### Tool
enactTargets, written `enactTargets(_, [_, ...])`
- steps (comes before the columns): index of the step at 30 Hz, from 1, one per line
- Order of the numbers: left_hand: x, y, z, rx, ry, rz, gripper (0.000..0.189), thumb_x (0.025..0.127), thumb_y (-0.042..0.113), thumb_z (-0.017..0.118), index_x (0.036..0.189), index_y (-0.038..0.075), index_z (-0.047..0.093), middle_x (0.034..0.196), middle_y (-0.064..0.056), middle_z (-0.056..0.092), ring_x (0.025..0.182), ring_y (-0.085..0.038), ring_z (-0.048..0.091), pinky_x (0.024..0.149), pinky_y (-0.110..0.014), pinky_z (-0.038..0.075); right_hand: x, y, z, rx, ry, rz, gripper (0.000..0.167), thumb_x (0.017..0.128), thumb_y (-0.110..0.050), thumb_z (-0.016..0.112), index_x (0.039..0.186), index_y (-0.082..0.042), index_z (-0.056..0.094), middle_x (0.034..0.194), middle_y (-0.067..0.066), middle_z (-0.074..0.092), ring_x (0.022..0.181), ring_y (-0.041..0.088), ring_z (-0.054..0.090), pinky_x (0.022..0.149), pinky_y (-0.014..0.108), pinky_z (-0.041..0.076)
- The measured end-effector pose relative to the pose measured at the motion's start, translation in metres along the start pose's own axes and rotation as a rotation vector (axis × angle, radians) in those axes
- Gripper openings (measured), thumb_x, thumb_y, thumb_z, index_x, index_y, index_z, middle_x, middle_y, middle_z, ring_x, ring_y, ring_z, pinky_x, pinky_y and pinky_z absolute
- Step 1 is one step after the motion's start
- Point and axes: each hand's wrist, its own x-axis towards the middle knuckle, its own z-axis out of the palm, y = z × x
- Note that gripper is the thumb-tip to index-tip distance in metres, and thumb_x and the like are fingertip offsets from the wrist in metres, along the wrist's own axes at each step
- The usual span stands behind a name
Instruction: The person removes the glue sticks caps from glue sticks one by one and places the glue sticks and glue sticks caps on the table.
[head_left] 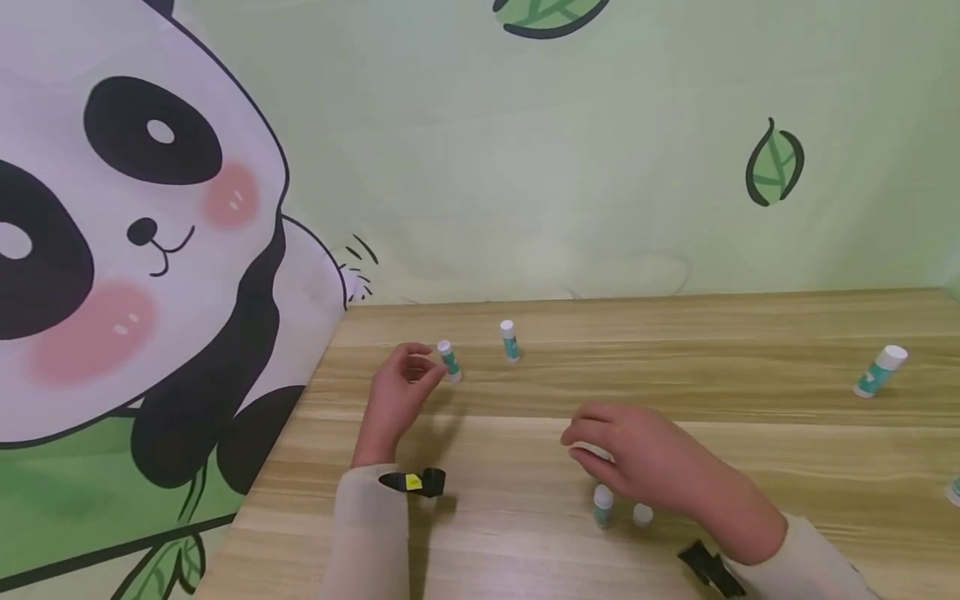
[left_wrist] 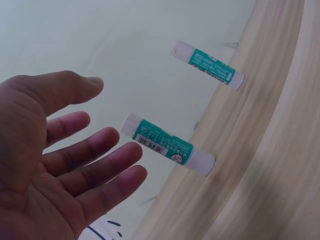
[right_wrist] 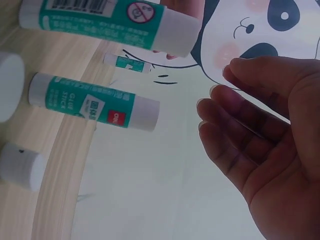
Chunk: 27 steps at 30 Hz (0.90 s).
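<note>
My left hand (head_left: 397, 400) hovers beside an upright glue stick (head_left: 448, 360) with a teal label and white cap. In the left wrist view its thumb and fingers (left_wrist: 102, 192) are spread apart, with nothing between them. A second upright glue stick (left_wrist: 210, 65) stands just beyond. Over the nearer part of the table, my right hand (head_left: 637, 458) has loosely bent fingers and grips nothing. Below it stand another glue stick (head_left: 603, 507) and a white-topped piece (head_left: 642, 515). The right wrist view has a teal-labelled glue stick (right_wrist: 95, 104) upright past the fingertips, partly hidden by the hand in the head view.
Toward the right of the wooden table (head_left: 720, 350) stands a further glue stick (head_left: 881, 372). One more (head_left: 954, 492) is cut off by the right edge of the view. Behind the table rises a pale green wall (head_left: 525, 167) with a large panda picture (head_left: 247, 167).
</note>
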Motion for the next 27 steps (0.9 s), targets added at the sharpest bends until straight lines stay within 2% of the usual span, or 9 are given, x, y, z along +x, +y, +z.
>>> enactTargets(9, [0.007,0.002,0.001,0.001,0.003,-0.035,0.045,0.089,0.034,0.069,0.127,0.016,0.051,0.115,-0.009,0.066,0.112,-0.026,0.062,0.092,-0.045,0.051,0.002,0.001,0.002,-0.012,0.022,-0.017,0.012,0.083,-0.012,0.073,0.095,-0.015,0.070,0.091,-0.005,0.064,0.076,0.007,0.063,0.069,0.025,0.054])
enactTargets(17, [0.013,0.005,0.002,-0.039,0.027,-0.049,0.057,0.087,0.035,0.071,0.134,0.014,0.046,0.123,-0.010,0.060,0.116,-0.027,0.058,0.096,-0.044,0.050,0.009,0.000,0.001,-0.010,0.028,-0.044,0.012,0.083,-0.012,0.073,0.095,-0.015,0.071,0.089,-0.005,0.063,0.075,0.007,0.061,0.069,0.025,0.054])
enactTargets(27, [0.020,0.006,0.007,-0.046,0.017,-0.050,0.061,0.086,0.041,0.071,0.135,0.018,0.044,0.127,-0.008,0.056,0.119,-0.027,0.056,0.093,-0.045,0.051,0.014,-0.003,0.002,-0.010,0.059,-0.070,0.011,0.084,-0.012,0.072,0.095,-0.015,0.070,0.089,-0.005,0.063,0.075,0.007,0.061,0.069,0.025,0.054])
